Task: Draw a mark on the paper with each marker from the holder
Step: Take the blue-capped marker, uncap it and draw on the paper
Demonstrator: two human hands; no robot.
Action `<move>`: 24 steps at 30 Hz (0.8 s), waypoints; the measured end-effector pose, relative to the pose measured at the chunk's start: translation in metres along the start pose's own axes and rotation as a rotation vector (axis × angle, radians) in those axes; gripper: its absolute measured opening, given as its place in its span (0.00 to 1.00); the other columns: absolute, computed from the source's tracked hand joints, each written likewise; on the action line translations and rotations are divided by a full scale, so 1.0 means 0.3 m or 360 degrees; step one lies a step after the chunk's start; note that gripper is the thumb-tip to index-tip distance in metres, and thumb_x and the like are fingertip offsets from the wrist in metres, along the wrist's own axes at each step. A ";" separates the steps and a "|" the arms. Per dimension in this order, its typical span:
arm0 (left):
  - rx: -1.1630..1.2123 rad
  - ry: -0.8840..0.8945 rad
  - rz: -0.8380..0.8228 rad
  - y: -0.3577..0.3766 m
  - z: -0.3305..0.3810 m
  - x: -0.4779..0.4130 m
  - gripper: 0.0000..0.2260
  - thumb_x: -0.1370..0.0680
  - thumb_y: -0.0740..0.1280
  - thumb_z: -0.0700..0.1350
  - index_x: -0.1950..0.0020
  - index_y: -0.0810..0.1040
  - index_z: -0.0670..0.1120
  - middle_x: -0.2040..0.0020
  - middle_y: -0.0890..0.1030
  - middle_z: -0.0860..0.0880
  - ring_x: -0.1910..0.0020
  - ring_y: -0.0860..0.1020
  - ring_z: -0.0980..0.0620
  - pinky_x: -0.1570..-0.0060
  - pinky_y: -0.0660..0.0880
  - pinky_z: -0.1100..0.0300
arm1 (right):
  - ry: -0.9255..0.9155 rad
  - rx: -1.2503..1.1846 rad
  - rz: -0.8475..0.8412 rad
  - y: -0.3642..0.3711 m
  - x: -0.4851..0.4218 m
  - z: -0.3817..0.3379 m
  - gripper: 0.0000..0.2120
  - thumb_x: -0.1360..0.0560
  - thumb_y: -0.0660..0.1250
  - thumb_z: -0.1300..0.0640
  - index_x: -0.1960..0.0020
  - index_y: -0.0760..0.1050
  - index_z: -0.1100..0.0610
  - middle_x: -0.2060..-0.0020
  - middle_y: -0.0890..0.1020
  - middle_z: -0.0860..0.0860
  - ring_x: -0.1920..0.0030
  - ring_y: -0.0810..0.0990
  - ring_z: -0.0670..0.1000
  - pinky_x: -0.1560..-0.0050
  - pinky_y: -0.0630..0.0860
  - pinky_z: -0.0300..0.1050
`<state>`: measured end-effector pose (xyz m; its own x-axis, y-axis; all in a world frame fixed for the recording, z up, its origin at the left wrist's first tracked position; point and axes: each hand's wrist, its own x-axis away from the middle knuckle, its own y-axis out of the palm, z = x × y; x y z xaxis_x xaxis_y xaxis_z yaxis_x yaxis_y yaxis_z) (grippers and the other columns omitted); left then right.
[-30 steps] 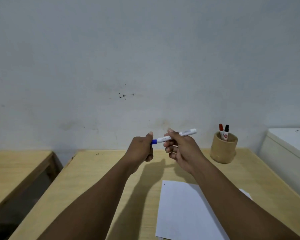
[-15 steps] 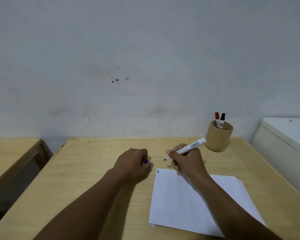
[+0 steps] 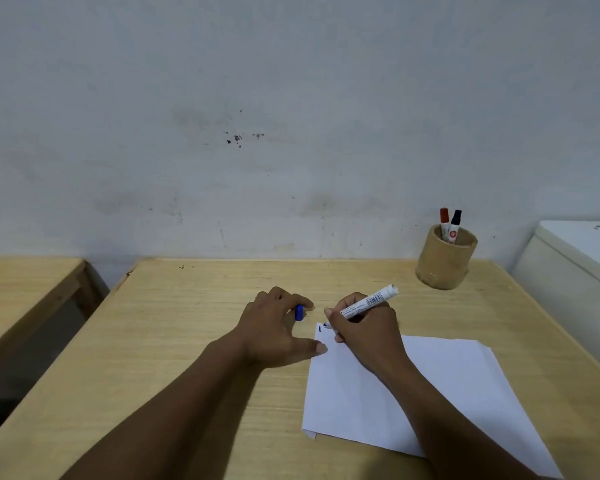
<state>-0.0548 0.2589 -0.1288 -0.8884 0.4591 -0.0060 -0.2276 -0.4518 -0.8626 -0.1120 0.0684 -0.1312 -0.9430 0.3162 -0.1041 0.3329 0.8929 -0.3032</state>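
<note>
Pale wood table (image 3: 187, 341) filled the lower frame, a second wooden table (image 3: 21, 292) at 9 o'clock, a white cabinet (image 3: 575, 271) at 3 o'clock. White paper (image 3: 447, 393) lay on the table at about 5 o'clock from centre, one short dark mark (image 3: 319, 329) near its far-left corner. Bamboo-like holder (image 3: 444, 265) stood at 2 o'clock, well apart from the paper, with a red-capped marker (image 3: 444, 220) and a black-capped marker (image 3: 456, 223) upright in it.

Left hand (image 3: 274, 330) rested on the table just beside the paper's left edge, thumb touching that edge, fingers curled around a blue cap (image 3: 299, 312). Right hand (image 3: 364, 330) was closed in a writing grip on the white marker (image 3: 369, 302), pinched low on the barrel near the tip. The barrel's back end stuck out toward 1 o'clock; the tip pointed toward 8 o'clock, at the paper's far-left corner just beside the mark. Whether the tip touched the paper couldn't be told.

Marker judged light, rigid, smooth plastic, a bit slippery; the low pinch near the tip looked right for control. Paper judged thin and floppy, likely to slide, so the left thumb on its edge probably helped.
</note>
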 end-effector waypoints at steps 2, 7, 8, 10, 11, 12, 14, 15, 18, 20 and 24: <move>-0.0058 0.0022 0.0008 0.006 -0.001 0.004 0.38 0.39 0.72 0.72 0.31 0.73 0.63 0.39 0.73 0.56 0.39 0.71 0.52 0.35 0.70 0.52 | -0.0023 0.0013 -0.0052 -0.002 -0.003 0.003 0.08 0.29 0.78 0.55 0.60 0.82 0.58 0.68 0.86 0.53 0.71 0.85 0.49 0.65 0.83 0.46; -0.0138 0.0047 0.0018 0.007 0.007 0.012 0.39 0.38 0.73 0.73 0.30 0.73 0.60 0.39 0.73 0.55 0.40 0.71 0.51 0.36 0.70 0.53 | -0.0073 0.0063 -0.0166 -0.010 -0.024 0.013 0.09 0.30 0.78 0.53 0.61 0.81 0.57 0.69 0.86 0.54 0.70 0.84 0.49 0.62 0.83 0.52; -0.0137 0.0050 0.0019 0.007 0.009 0.013 0.39 0.38 0.73 0.73 0.30 0.73 0.60 0.39 0.73 0.55 0.40 0.71 0.51 0.36 0.70 0.53 | -0.0082 0.0073 -0.0174 -0.010 -0.027 0.017 0.08 0.30 0.78 0.53 0.61 0.81 0.56 0.69 0.85 0.54 0.70 0.84 0.49 0.63 0.83 0.52; -0.0124 0.0051 0.0027 0.008 0.010 0.012 0.40 0.38 0.73 0.73 0.30 0.74 0.59 0.39 0.73 0.56 0.40 0.71 0.52 0.36 0.70 0.54 | -0.0095 0.0099 -0.0175 -0.006 -0.028 0.020 0.08 0.30 0.78 0.54 0.62 0.81 0.55 0.70 0.85 0.53 0.70 0.83 0.48 0.65 0.82 0.48; -0.0114 0.0049 0.0032 0.008 0.009 0.012 0.40 0.39 0.73 0.73 0.30 0.74 0.59 0.39 0.73 0.56 0.41 0.71 0.52 0.36 0.70 0.54 | -0.0092 0.0100 -0.0174 -0.004 -0.029 0.021 0.08 0.30 0.78 0.54 0.62 0.81 0.55 0.70 0.85 0.52 0.70 0.83 0.48 0.65 0.81 0.47; -0.0107 0.0048 0.0036 0.008 0.007 0.012 0.40 0.39 0.73 0.73 0.30 0.74 0.59 0.39 0.73 0.56 0.41 0.71 0.52 0.36 0.70 0.54 | -0.0081 0.0092 -0.0183 -0.003 -0.029 0.023 0.08 0.30 0.78 0.55 0.62 0.81 0.55 0.71 0.85 0.52 0.70 0.83 0.48 0.66 0.81 0.46; -0.0116 0.0043 0.0033 0.009 0.004 0.014 0.40 0.39 0.73 0.73 0.30 0.74 0.59 0.39 0.73 0.56 0.41 0.71 0.52 0.36 0.70 0.54 | -0.0041 0.0051 -0.0235 -0.003 -0.028 0.027 0.07 0.30 0.77 0.57 0.63 0.80 0.56 0.71 0.84 0.52 0.69 0.83 0.50 0.65 0.81 0.48; -0.0122 0.0036 0.0027 0.009 0.001 0.013 0.41 0.39 0.73 0.74 0.30 0.74 0.59 0.39 0.73 0.56 0.41 0.71 0.52 0.36 0.70 0.54 | -0.0023 0.0021 -0.0265 -0.003 -0.026 0.027 0.07 0.30 0.77 0.58 0.63 0.80 0.57 0.71 0.84 0.52 0.68 0.84 0.52 0.64 0.81 0.50; -0.0105 0.0017 0.0013 0.005 0.002 0.017 0.42 0.41 0.70 0.76 0.31 0.74 0.60 0.39 0.73 0.56 0.41 0.71 0.52 0.36 0.70 0.54 | -0.0006 -0.0047 -0.0222 -0.007 -0.021 0.012 0.07 0.29 0.77 0.58 0.61 0.81 0.59 0.69 0.86 0.53 0.69 0.85 0.52 0.66 0.82 0.49; -0.0059 0.0007 0.0009 0.012 0.004 0.020 0.41 0.42 0.68 0.76 0.32 0.75 0.60 0.40 0.73 0.57 0.41 0.71 0.52 0.36 0.69 0.55 | 0.0075 -0.0207 -0.0105 -0.020 -0.031 -0.007 0.08 0.26 0.76 0.58 0.60 0.80 0.59 0.68 0.86 0.55 0.73 0.82 0.50 0.73 0.76 0.42; 0.0141 -0.0025 0.0140 0.021 0.000 0.025 0.22 0.30 0.67 0.66 0.39 0.81 0.60 0.44 0.77 0.57 0.41 0.74 0.52 0.36 0.70 0.53 | 0.0472 -0.0827 0.0052 -0.064 -0.074 -0.029 0.06 0.25 0.75 0.57 0.55 0.82 0.60 0.72 0.79 0.54 0.77 0.71 0.47 0.77 0.63 0.38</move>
<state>-0.0630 0.2595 -0.1342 -0.9125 0.4029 -0.0715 -0.1819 -0.5560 -0.8110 -0.0973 0.0472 -0.1147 -0.9162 0.3551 0.1857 0.3897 0.8974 0.2068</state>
